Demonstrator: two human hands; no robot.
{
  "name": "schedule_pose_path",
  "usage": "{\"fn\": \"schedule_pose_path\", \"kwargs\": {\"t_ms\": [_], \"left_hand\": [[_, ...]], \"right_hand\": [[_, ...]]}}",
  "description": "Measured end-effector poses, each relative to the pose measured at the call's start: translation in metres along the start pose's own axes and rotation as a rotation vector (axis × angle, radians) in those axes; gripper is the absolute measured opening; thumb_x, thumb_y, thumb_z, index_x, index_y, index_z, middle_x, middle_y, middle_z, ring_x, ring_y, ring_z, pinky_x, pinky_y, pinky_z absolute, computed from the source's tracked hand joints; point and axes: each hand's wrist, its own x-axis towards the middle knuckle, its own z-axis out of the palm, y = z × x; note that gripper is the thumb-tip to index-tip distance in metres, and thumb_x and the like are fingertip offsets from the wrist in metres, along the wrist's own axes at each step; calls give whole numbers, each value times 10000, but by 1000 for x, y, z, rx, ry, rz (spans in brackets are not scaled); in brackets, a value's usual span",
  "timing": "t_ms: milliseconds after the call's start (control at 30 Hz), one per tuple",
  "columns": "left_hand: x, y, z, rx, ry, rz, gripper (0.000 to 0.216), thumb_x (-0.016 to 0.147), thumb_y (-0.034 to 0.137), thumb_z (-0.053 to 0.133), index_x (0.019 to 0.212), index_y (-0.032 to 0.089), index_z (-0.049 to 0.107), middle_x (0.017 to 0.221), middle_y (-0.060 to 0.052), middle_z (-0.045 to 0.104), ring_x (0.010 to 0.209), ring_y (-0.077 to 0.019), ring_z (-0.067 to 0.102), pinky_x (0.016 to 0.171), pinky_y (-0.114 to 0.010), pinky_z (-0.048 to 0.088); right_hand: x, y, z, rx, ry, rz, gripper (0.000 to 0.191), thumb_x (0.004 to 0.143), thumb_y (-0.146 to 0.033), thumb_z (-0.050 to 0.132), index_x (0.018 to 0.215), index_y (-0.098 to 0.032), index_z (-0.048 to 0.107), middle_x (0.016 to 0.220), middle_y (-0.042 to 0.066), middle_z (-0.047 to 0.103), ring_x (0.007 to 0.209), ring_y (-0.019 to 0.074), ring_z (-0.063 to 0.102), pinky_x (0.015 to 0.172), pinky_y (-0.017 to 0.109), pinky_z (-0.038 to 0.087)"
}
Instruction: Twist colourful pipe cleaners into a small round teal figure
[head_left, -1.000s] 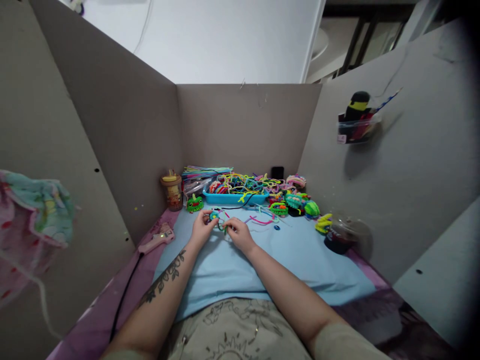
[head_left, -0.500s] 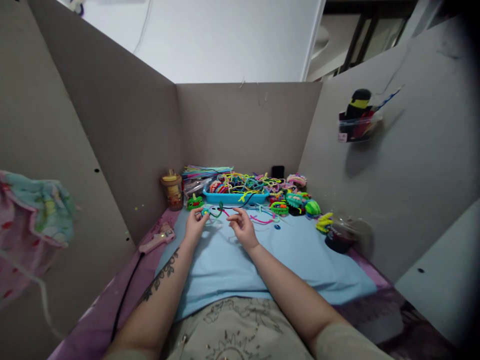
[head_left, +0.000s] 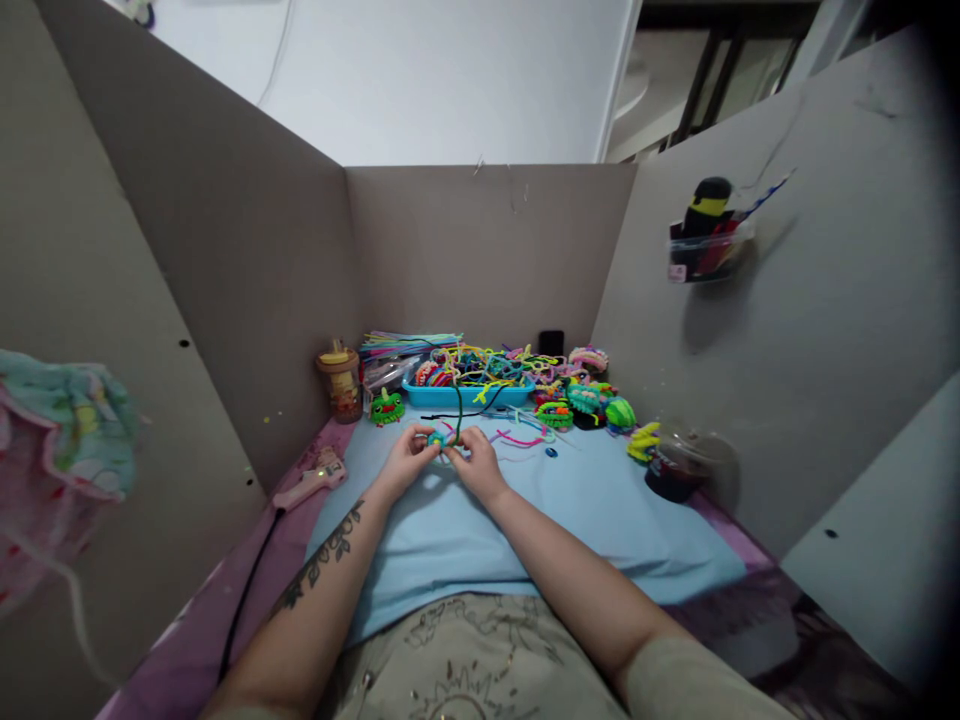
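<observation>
Right hand [head_left: 478,462]: moved in from beside the work, where it was empty half a second ago; it now meets the left, fingertips drawn together at the base of the green strand [head_left: 460,405]. Whether they also pinch the piece cannot be told.
Left hand [head_left: 409,457]: thumb and fingers nearly together, gripping the teal piece [head_left: 436,439].
Teal piece: held above the blue cloth [head_left: 420,540], between both sets of fingertips.
Green strand: rises roughly upright from the right fingertips; it leaned left, clear of that hand, in the earlier frame.
Step in hand: apparently working the strand at the piece; the exact joint is too small to read.
Next move: judged to call for a steady left grip and control of the strand's free end.
Counter [head_left: 172,640]: purple-pink cover under the wrinkled blue cloth; pink glue gun [head_left: 311,480] at the left edge.
Cloth, right of the hands: pink strand [head_left: 521,440] and blue oval [head_left: 551,453].
Tray [head_left: 472,398]: blue, heaped with tangled strands; green figure [head_left: 387,408] near its left end.
Room: grey panels [head_left: 487,240] on three sides, white wall [head_left: 450,80] beyond.
</observation>
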Motion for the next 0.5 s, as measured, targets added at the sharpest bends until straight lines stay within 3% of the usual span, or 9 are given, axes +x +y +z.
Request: {"fn": "schedule_pose_path", "kwargs": {"t_ms": [267, 367, 500], "left_hand": [[0, -8, -3, 97, -102, 16, 418, 659, 386, 721, 948, 167, 513, 664, 31, 574, 586, -96, 535, 547, -200, 358], [-1, -7, -3, 90, -126, 16, 408, 673, 382, 712, 955, 169, 509, 683, 27, 572, 596, -95, 532, 551, -203, 361], [-2, -6, -3, 110, -179, 31, 398, 693, 369, 699, 982, 159, 523, 648, 34, 529, 576, -86, 499, 535, -201, 342]], "right_hand": [[3, 6, -1, 149, 82, 153, 55, 712, -220, 596, 669, -196, 572, 758, 2, 477, 727, 145, 474, 682, 263, 402], [4, 13, 0, 177, 92, 227, 89, 693, -243, 614, 634, -188, 576, 849, 30, 481, 827, 166, 500, 740, 280, 411], [3, 22, 3, 179, 62, 309, 98, 685, -271, 631, 655, -181, 603, 1121, 79, 469, 1062, 218, 467, 859, 317, 389]]}}
